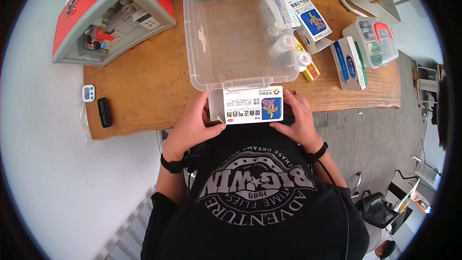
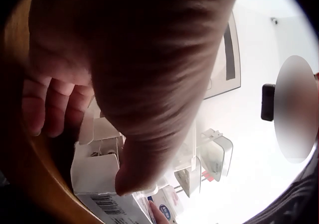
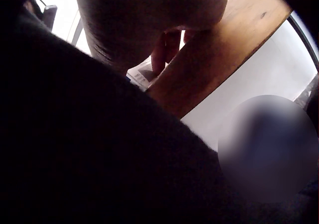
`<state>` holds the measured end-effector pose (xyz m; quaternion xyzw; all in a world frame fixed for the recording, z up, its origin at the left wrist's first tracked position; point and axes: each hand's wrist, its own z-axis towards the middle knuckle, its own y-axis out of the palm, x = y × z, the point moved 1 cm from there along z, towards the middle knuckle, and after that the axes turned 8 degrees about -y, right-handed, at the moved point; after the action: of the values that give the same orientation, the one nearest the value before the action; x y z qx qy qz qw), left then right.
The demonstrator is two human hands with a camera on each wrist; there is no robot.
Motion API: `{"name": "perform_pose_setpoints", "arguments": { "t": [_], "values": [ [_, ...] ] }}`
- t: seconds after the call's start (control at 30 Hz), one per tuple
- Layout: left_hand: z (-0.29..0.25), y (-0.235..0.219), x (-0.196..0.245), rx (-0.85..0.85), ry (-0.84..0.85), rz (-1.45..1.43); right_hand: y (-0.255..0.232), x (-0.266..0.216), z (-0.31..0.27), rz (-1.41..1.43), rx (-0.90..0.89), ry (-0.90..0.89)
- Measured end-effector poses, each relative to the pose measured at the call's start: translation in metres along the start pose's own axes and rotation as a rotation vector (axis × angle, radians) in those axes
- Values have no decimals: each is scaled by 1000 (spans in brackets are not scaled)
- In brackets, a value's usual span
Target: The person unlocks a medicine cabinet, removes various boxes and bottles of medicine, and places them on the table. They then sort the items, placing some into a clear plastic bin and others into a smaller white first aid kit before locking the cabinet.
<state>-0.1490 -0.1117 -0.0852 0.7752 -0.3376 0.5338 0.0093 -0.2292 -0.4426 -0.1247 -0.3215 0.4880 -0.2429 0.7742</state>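
Note:
Both hands hold a white medicine box (image 1: pixel 252 105) with blue and purple print at the near table edge, close to the body. My left hand (image 1: pixel 195 123) grips its left end, where the flap (image 2: pixel 94 171) stands open in the left wrist view. My right hand (image 1: pixel 299 118) grips the right end, fingers curled under it. Just beyond the box stands a clear plastic bin (image 1: pixel 240 33) with a few small items at its right side. In the right wrist view only fingers (image 3: pixel 164 50) and a corner of the box (image 3: pixel 142 77) show.
A red and grey case (image 1: pixel 110 14) lies open at the back left. More medicine boxes (image 1: pixel 349 62) and a small clear container (image 1: pixel 378 41) sit right of the bin. A timer (image 1: pixel 88 93) and a black object (image 1: pixel 104 112) lie at the left edge of the wooden table (image 1: pixel 144 91).

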Motion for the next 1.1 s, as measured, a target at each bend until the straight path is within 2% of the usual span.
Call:
{"name": "perform_pose_setpoints", "arguments": {
  "t": [0.07, 0.13, 0.37, 0.43, 0.47, 0.53, 0.63, 0.77, 0.87, 0.93, 1.1],
  "values": [
    [2, -4, 6, -50, -9, 19, 1, 1, 0, -6, -3, -5],
    [4, -8, 14, -66, 26, 166, 1, 3, 0, -13, -7, 10],
    [-2, 3, 14, -29, 110, 211, -6, -3, 7, 84, -56, 91],
    [-2, 13, 6, 42, 116, -44, -7, -1, 8, 81, -54, 75],
    [-2, 18, 2, 47, 110, -45, -7, -1, 9, 73, -47, 61],
    [0, 23, -2, 113, 70, -232, -6, -1, 9, 92, -47, 76],
    [1, 16, 7, 50, -1, -127, -5, 2, 9, 94, -37, 75],
    [5, 16, 4, -5, -10, -155, -4, 4, 8, 84, -40, 71],
    [9, 23, -10, 2, -39, -250, -5, 4, 9, 75, -42, 58],
    [9, 29, -15, 24, -80, -487, -5, 5, 9, 69, -45, 65],
    [11, 23, -22, 32, -165, -458, -4, 6, 7, 71, -50, 69]
  ]
}}
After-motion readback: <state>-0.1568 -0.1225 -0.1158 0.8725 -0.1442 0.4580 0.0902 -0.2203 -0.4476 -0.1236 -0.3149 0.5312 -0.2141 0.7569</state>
